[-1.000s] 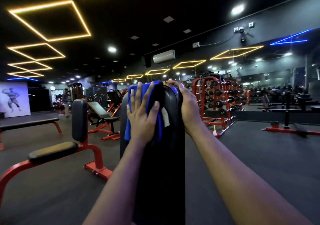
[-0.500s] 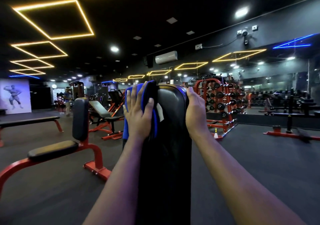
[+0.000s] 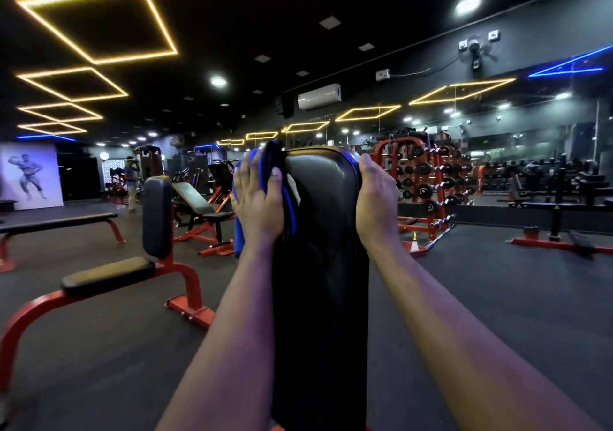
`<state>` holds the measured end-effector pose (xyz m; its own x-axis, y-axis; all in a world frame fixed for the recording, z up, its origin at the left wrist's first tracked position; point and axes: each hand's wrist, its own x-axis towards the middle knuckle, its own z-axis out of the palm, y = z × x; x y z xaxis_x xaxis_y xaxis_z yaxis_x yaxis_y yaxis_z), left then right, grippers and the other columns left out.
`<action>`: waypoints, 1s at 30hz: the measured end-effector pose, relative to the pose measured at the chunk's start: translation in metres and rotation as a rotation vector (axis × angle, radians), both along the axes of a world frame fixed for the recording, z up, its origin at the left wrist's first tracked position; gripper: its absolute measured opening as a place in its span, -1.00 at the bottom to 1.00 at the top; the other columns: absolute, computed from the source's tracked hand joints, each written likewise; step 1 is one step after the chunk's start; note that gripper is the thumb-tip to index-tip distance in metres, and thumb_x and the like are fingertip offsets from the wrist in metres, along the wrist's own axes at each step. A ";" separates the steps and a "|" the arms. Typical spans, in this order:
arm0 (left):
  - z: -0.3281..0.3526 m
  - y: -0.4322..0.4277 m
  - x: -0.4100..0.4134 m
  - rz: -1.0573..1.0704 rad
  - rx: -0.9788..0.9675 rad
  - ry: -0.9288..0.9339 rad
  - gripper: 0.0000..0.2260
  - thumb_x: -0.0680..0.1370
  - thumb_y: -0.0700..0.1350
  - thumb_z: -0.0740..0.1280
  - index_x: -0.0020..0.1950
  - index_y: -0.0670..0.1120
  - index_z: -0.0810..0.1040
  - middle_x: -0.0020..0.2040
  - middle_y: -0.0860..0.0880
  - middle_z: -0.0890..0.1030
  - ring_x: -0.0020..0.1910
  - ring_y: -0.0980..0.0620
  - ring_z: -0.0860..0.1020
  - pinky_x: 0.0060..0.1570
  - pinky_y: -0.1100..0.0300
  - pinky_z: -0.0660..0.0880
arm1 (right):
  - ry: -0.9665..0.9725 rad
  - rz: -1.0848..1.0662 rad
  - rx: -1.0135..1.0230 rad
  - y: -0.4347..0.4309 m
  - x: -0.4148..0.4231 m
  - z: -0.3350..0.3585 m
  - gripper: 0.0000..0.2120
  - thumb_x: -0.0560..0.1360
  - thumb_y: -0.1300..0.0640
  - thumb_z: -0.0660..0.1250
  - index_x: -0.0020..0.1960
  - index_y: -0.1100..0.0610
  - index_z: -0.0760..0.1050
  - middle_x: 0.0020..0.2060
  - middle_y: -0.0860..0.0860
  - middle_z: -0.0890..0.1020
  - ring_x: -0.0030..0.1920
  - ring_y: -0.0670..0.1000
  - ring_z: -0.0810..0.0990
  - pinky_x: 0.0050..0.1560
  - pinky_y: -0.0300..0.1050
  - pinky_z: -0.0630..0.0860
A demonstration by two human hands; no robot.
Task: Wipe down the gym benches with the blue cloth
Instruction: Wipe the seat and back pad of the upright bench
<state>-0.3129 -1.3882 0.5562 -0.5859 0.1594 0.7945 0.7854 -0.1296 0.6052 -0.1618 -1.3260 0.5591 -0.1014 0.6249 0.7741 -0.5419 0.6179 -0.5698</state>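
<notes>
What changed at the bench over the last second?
The left hand slid the blue cloth across the backrest pad to its left edge; the right hand moved from the top corner to the right edge. Both stay on the pad.

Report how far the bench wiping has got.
Done: no bench shows as finished. In hand: the left hand presses the blue cloth on the top left edge of the backrest, while the right hand grips its right edge. Left: its lower half, likely the red benches beyond.
</notes>
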 end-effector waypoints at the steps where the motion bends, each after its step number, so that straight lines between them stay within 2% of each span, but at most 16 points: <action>1: 0.000 0.001 0.008 0.026 -0.018 -0.087 -0.47 0.59 0.19 0.05 0.56 0.13 0.17 0.59 0.09 0.11 0.57 0.06 0.01 0.51 -0.14 -0.08 | -0.006 0.007 -0.006 -0.002 0.000 -0.001 -0.54 0.64 -0.06 0.08 -0.24 0.26 0.43 -0.36 0.30 0.33 -0.35 0.24 0.26 -0.31 -0.02 0.29; 2: -0.001 0.003 0.020 0.050 -0.035 -0.180 -0.49 0.63 0.17 0.06 0.57 0.12 0.14 0.60 0.06 0.09 0.57 0.03 -0.01 0.51 -0.17 -0.09 | -0.005 0.001 -0.019 -0.003 -0.001 -0.001 -0.55 0.60 -0.11 0.09 -0.28 0.19 0.38 -0.37 0.22 0.36 -0.37 0.17 0.26 -0.32 0.04 0.27; 3: -0.005 0.006 0.033 0.078 -0.049 -0.250 -0.51 0.64 0.16 0.07 0.58 0.13 0.11 0.60 0.05 0.06 0.58 0.00 -0.02 0.50 -0.20 -0.09 | -0.003 -0.003 -0.027 -0.001 -0.002 -0.002 -0.54 0.58 -0.13 0.10 -0.30 0.21 0.36 -0.37 0.18 0.38 -0.36 0.14 0.28 -0.32 0.12 0.26; 6: -0.025 0.010 0.053 0.080 -0.017 -0.195 -0.49 0.63 0.19 0.11 0.56 0.19 0.10 0.60 0.09 0.03 0.58 0.00 -0.04 0.49 -0.20 -0.11 | 0.002 0.000 -0.055 0.001 -0.004 -0.004 -0.48 0.59 -0.07 0.11 -0.20 0.41 0.40 -0.32 0.30 0.44 -0.32 0.17 0.37 -0.25 0.24 0.36; 8: -0.028 0.007 0.031 0.010 0.007 -0.113 -0.42 0.55 0.23 0.11 0.56 0.16 0.13 0.60 0.11 0.06 0.57 0.05 -0.04 0.50 -0.16 -0.12 | 0.000 -0.006 -0.059 0.004 -0.006 -0.005 -0.52 0.61 -0.02 0.11 -0.19 0.39 0.44 -0.32 0.33 0.44 -0.32 0.23 0.35 -0.25 0.20 0.35; 11: -0.026 -0.002 -0.007 -0.045 0.031 -0.048 -0.36 0.50 0.21 0.10 0.57 0.08 0.17 0.59 0.08 0.12 0.56 0.07 0.03 0.51 -0.11 -0.07 | 0.001 0.005 -0.043 0.008 -0.006 -0.008 -0.60 0.61 -0.04 0.10 -0.32 0.14 0.37 -0.44 0.09 0.34 -0.40 0.11 0.25 -0.32 0.13 0.28; 14: -0.021 -0.002 -0.012 -0.024 0.030 -0.096 -0.43 0.54 0.20 0.08 0.55 0.13 0.18 0.57 0.09 0.16 0.54 0.06 0.09 0.47 -0.14 0.02 | -0.006 -0.001 -0.047 0.007 -0.006 -0.009 -0.58 0.66 0.00 0.09 -0.37 0.05 0.31 -0.47 0.01 0.32 -0.44 0.04 0.24 -0.39 0.02 0.20; 18: -0.031 -0.001 0.004 0.052 0.036 -0.208 -0.51 0.63 0.11 0.12 0.57 0.09 0.16 0.58 0.04 0.15 0.55 0.00 0.08 0.48 -0.14 0.02 | -0.055 -0.017 -0.064 0.005 -0.004 -0.017 -0.49 0.66 -0.15 0.07 -0.40 0.05 0.30 -0.49 0.01 0.30 -0.46 0.05 0.23 -0.43 -0.07 0.15; 21: -0.069 -0.009 0.012 0.035 0.077 -0.142 -0.40 0.52 0.20 0.10 0.55 0.07 0.21 0.57 0.02 0.20 0.55 0.03 0.08 0.48 0.04 0.01 | -0.083 -0.047 -0.105 0.003 -0.003 -0.030 -0.46 0.67 -0.15 0.04 -0.41 0.09 0.30 -0.52 -0.03 0.32 -0.48 0.00 0.27 -0.43 -0.13 0.19; 24: -0.100 -0.016 0.014 -0.013 0.086 -0.091 -0.37 0.49 0.20 0.07 0.55 0.03 0.24 0.55 0.02 0.24 0.54 0.04 0.11 0.50 0.13 0.00 | -0.084 -0.106 -0.133 -0.003 0.000 -0.033 -0.45 0.68 -0.12 0.05 -0.45 0.05 0.21 -0.59 -0.13 0.27 -0.55 -0.10 0.21 -0.48 -0.17 0.14; 28: -0.063 -0.014 0.003 0.042 0.034 -0.133 -0.41 0.52 0.13 0.09 0.54 0.01 0.24 0.54 -0.05 0.25 0.51 -0.06 0.17 0.47 0.02 0.06 | -0.078 -0.153 -0.138 -0.005 0.001 -0.031 -0.44 0.68 -0.09 0.06 -0.46 0.05 0.17 -0.63 -0.15 0.23 -0.58 -0.14 0.17 -0.51 -0.24 0.10; 30: -0.022 -0.010 -0.006 0.023 -0.012 -0.077 -0.42 0.53 0.13 0.09 0.55 0.02 0.22 0.54 -0.04 0.24 0.52 -0.05 0.16 0.48 0.01 0.04 | -0.069 -0.155 -0.136 -0.004 0.001 -0.032 -0.45 0.68 -0.09 0.07 -0.46 0.05 0.17 -0.63 -0.15 0.23 -0.57 -0.13 0.18 -0.51 -0.23 0.10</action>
<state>-0.3189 -1.3978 0.5344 -0.6487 0.1543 0.7452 0.7392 -0.1049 0.6652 -0.1611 -1.3304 0.5272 -0.0459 0.7352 0.6763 -0.4035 0.6056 -0.6858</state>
